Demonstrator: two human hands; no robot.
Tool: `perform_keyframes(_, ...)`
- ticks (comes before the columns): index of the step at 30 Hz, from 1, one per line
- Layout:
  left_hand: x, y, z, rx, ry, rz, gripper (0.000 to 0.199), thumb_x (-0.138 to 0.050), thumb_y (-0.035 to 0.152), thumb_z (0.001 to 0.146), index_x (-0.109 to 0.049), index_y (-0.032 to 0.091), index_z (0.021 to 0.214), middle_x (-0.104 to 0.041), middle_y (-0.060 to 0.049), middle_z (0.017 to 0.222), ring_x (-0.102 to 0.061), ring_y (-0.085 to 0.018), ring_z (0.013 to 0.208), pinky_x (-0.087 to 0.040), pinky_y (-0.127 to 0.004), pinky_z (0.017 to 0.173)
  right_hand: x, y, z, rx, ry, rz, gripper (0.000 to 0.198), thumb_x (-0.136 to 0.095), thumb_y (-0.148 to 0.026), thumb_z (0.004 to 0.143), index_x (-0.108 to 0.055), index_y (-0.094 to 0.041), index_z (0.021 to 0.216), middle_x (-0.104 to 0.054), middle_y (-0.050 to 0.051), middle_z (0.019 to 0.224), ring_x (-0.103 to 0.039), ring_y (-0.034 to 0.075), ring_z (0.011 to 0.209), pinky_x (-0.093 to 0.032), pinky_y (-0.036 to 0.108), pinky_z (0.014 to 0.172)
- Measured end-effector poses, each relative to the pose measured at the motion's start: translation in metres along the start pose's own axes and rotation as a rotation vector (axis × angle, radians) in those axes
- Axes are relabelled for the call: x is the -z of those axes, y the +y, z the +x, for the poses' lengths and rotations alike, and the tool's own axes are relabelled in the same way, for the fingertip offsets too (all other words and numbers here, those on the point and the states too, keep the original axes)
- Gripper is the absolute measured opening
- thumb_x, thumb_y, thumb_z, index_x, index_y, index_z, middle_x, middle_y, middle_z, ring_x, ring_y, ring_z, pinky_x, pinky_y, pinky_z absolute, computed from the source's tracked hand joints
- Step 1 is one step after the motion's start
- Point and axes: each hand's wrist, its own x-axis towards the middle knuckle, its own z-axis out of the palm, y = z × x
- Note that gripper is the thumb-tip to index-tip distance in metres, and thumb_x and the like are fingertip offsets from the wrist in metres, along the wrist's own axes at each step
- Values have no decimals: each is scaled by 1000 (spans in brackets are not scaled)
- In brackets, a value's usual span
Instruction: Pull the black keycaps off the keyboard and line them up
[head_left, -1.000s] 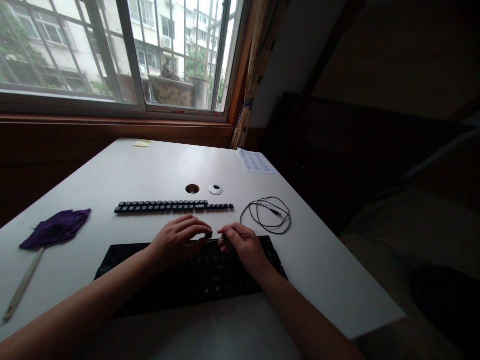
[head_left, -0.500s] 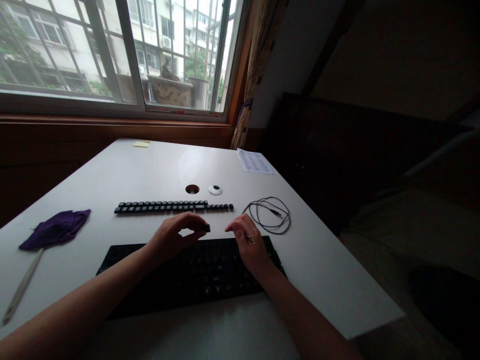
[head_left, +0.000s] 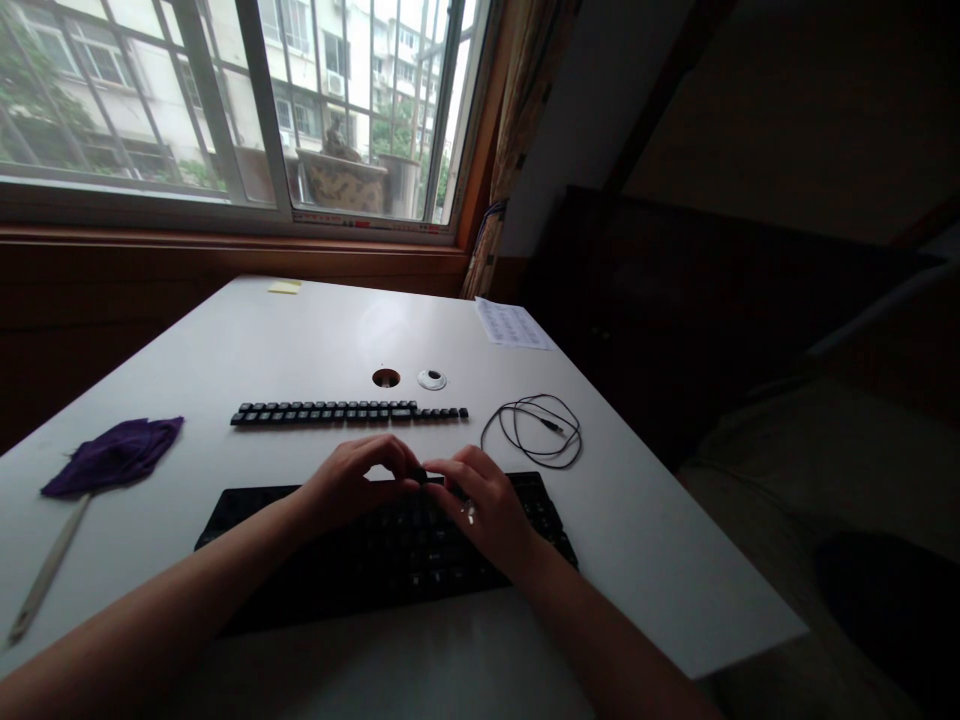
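Note:
Between my two hands, just over the back edge of a black keyboard (head_left: 435,562), is a small black keycap (head_left: 418,475). The fingertips of my left hand (head_left: 349,483) pinch it from the left. From the other side, the thumb and forefinger of my right hand (head_left: 491,505), which wears a ring, close on the same keycap. My forearms and hands cover parts of the keyboard. Behind it, loose black keycaps (head_left: 330,412) stand lined up in two rows, with a short single line at the right end.
A coiled black cable (head_left: 553,427) lies right of the keycap rows. A purple cloth (head_left: 120,455) rests over a pale stick (head_left: 49,575) at the left. Farther back are a round hole (head_left: 386,378), a white ring-shaped cover (head_left: 432,380), printed paper (head_left: 514,325) and a yellow note (head_left: 285,287).
My right hand has moved left and its fingers now meet the keycap held by my left hand. The keycap has come down slightly toward the keyboard.

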Motion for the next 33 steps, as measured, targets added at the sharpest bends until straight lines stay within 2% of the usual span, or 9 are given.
perform_keyframes(12,1,3,2,38,-83,-12,14,-71,23,85,-62,14,90,-70,-6,87,-66,-13,75,-55,-24,69,2,1,0,5,-1,1,21,-57,-25,95,-64,-25,114,-58,5,90,-57,19,86,-50,32,74)
perform_keyframes(20,1,0,-2,90,-79,24,15,-68,22,87,-63,15,100,-68,-5,88,-65,-12,74,-55,-24,69,0,3,-1,33,33,0,21,-60,-20,93,-62,-23,114,-56,4,88,-55,17,83,-49,31,73)
perform_keyframes(25,-1,-5,-2,97,-51,80,9,-62,18,89,-63,16,98,-66,-4,87,-64,-11,71,-53,-23,67,7,5,1,11,39,-18,21,-60,-18,93,-62,-23,113,-55,3,87,-55,16,81,-48,30,73)
perform_keyframes(29,-5,-13,-4,116,-153,154,7,-57,18,91,-63,16,94,-65,-5,89,-61,-13,73,-53,-25,67,24,23,2,-67,68,-82,19,-62,-21,91,-63,-24,110,-56,2,87,-55,17,79,-48,30,72)
perform_keyframes(33,-8,-16,-6,101,-318,284,8,-59,22,91,-64,18,98,-66,-6,94,-60,-20,91,-52,-32,82,41,55,2,-121,68,-145,20,-64,-21,90,-65,-23,109,-57,2,85,-50,14,68,-45,29,65)
